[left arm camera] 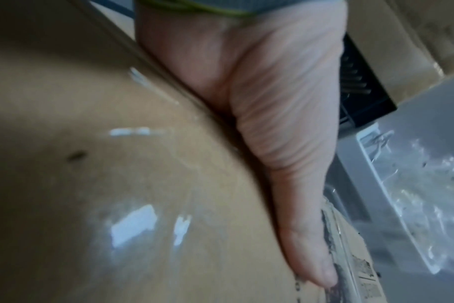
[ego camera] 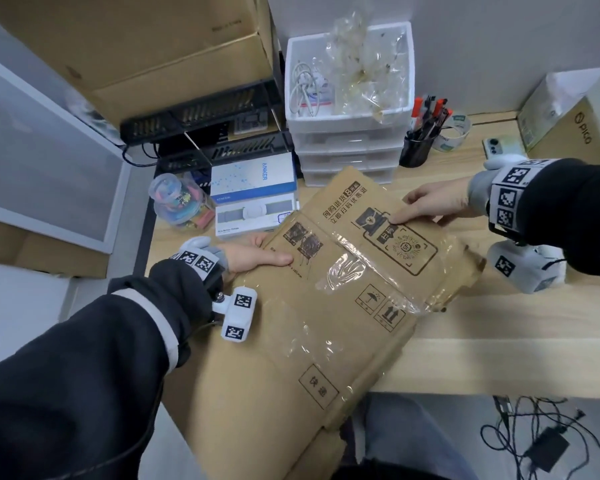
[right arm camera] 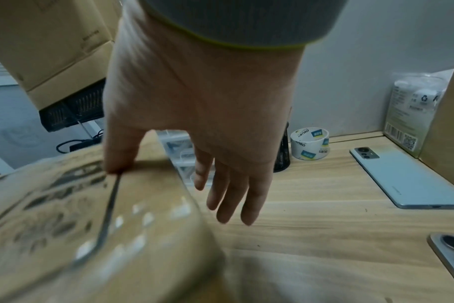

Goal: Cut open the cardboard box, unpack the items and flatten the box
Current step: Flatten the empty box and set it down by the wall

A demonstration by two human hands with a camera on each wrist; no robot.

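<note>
since the box (ego camera: 329, 296) already lies collapsed and mostly flat, it reads as light, thin corrugated board: stiff along the panels, floppy at the creases. it sits on the desk (ego camera: 499, 327), its near end hanging past the front edge toward the person. clear tape (ego camera: 343, 271) crosses the top face and looks glossy, so judged slippery under fingers; the far right edge looks crumpled and torn, weak to pull on.

left hand (ego camera: 253, 258): at the left edge of the box, thumb laid straight along the top face, the other fingers hidden under or behind the edge. cannot tell whether they curl round it.

right hand (ego camera: 430, 206): thumb tip pressing the top face by the printed code, fingers straight and loose past the far edge, above the desk in the right wrist view. holding nothing.

best hold, as a judgement: bare cardboard edges on opposite sides, off the tape, palms pressing the folds down.

around it: white drawers (ego camera: 347, 143) behind, pen cup (ego camera: 418, 147), tape roll (ego camera: 456, 133), phone (ego camera: 503, 147), two small boxes (ego camera: 253, 199) and a plastic jar (ego camera: 177, 202) to the left.
</note>
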